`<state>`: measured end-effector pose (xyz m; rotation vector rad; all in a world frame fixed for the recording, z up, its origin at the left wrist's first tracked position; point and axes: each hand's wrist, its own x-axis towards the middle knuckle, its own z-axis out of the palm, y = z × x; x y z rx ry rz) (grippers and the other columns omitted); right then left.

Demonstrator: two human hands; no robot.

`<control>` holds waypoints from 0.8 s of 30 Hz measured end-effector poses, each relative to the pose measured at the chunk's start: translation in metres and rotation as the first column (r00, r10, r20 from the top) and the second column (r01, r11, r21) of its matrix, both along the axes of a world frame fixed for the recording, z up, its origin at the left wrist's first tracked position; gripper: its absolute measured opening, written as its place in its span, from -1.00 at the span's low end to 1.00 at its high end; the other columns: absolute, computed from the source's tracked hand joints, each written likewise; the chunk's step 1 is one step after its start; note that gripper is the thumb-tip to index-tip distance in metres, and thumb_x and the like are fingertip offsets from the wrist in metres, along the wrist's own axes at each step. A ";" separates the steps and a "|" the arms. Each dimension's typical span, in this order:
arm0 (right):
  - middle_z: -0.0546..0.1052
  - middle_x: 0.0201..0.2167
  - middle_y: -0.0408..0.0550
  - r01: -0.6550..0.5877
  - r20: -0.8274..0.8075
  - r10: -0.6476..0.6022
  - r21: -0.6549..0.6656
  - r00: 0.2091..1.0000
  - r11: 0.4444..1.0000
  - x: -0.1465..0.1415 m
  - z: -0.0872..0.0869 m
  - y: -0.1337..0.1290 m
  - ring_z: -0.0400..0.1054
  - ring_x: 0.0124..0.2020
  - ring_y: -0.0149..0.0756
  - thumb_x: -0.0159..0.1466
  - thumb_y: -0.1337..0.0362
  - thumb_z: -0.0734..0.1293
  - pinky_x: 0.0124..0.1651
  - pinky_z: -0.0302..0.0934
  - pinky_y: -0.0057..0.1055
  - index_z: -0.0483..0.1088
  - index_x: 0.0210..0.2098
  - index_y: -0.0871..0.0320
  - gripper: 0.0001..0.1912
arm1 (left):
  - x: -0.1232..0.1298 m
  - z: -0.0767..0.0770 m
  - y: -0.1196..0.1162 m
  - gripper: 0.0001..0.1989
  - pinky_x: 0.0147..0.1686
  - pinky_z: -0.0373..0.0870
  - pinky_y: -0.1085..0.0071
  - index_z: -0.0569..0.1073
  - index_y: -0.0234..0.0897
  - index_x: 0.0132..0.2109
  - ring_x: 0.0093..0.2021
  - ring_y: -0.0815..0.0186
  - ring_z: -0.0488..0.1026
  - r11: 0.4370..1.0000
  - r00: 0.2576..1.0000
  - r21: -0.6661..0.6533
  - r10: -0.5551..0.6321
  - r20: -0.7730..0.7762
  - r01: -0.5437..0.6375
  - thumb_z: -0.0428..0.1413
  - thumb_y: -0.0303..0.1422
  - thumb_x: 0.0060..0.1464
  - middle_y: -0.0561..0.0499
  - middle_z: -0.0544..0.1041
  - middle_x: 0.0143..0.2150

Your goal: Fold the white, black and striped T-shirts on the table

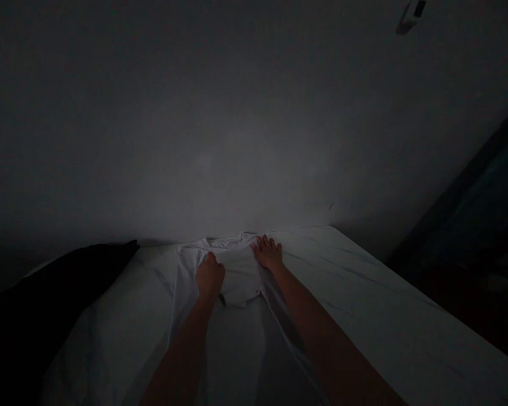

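One white T-shirt [241,276] is laid at the far edge of the bed [355,304], its collar [224,242] toward the wall [237,141]. The left hand [209,276] is closed, bunching the shirt; the right hand [267,252] is spread flat, seemingly pinning it steady.

The frame's bottom cuts off the T-shirt [237,276], and the wall fixture [411,14] is too dim to identify.

The T-shirt [237,276] is thin matt cloth, the bedsheet [364,299] smooth.
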<state>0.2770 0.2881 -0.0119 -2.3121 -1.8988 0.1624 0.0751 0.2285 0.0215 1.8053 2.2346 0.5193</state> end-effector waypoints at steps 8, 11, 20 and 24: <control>-0.10 0.46 -0.03 -0.023 -0.007 0.023 0.034 1.000 0.999 -0.001 0.001 -0.005 -0.20 0.44 0.03 0.45 0.05 -0.07 0.38 -0.30 0.14 -0.06 0.43 0.06 -0.39 | -0.003 -0.002 -0.002 -0.65 -0.17 0.40 0.30 0.35 -0.40 0.10 -0.08 0.05 0.54 0.997 0.999 0.073 0.010 -0.049 -0.007 -0.09 -0.52 0.18 -0.31 0.54 -0.07; -0.10 0.46 -0.03 -0.020 0.001 0.020 0.037 1.000 0.999 -0.001 0.002 -0.007 -0.20 0.44 0.03 0.44 0.06 -0.07 0.37 -0.30 0.13 -0.06 0.43 0.06 -0.39 | -0.005 -0.004 -0.001 -0.63 -0.15 0.41 0.29 0.33 -0.46 0.11 -0.05 0.03 0.51 0.975 0.997 0.219 0.047 -0.056 -0.034 -0.15 -0.55 0.19 -0.36 0.48 -0.02; -0.11 0.47 -0.01 -0.020 0.045 0.019 0.010 0.999 1.000 0.000 -0.001 -0.006 -0.21 0.44 -0.01 0.44 0.06 -0.11 0.37 -0.30 0.14 -0.10 0.44 0.07 -0.38 | -0.014 -0.012 0.013 -0.52 -0.17 0.41 0.34 0.31 -0.37 0.12 -0.11 0.15 0.50 0.975 0.996 0.223 -0.026 0.084 0.006 0.02 -0.60 0.01 -0.28 0.38 0.04; -0.11 0.47 0.03 -0.022 0.040 0.021 0.015 0.999 1.000 -0.002 0.004 -0.007 -0.19 0.43 0.03 0.45 0.08 -0.10 0.36 -0.29 0.16 -0.10 0.44 0.10 -0.38 | -0.018 -0.018 0.017 -0.57 -0.14 0.39 0.34 0.35 -0.30 0.06 -0.12 0.17 0.49 0.981 0.995 0.195 -0.042 0.087 0.025 0.04 -0.61 0.01 -0.23 0.37 0.04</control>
